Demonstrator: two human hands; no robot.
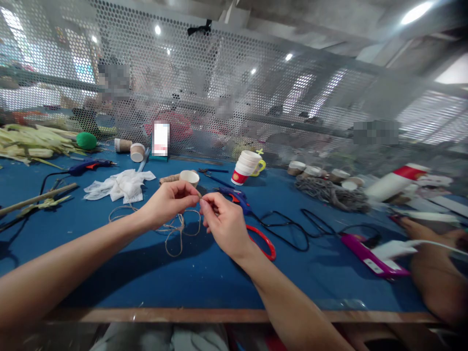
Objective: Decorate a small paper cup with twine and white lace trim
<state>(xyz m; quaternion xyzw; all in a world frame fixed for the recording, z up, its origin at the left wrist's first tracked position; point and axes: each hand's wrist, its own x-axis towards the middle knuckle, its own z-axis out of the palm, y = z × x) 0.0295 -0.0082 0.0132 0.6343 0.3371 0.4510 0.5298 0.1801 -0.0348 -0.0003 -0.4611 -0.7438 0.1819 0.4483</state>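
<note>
My left hand [166, 204] and my right hand [227, 225] meet above the middle of the blue table, thumbs and forefingers pinched together. Thin brown twine [174, 233] trails in loose loops beneath them and runs up toward the fingertips. The bit between the fingers is mostly hidden. Just behind my hands stand a white paper cup [189, 178] and a roll of twine [170, 179] lying on its side. A blue glue gun [237, 196] lies beyond my right hand, and red-handled scissors [263, 242] rest partly under my right wrist.
Stacked paper cups [246, 165], a crumpled white cloth [122, 185], another glue gun [89, 165] and dried husks [32, 141] lie around. Black cable crosses toward a purple power strip [376, 258]. At right are grey cord [332, 192] and another person's arm [435, 263]. Perforated metal screen [219, 97] closes the back.
</note>
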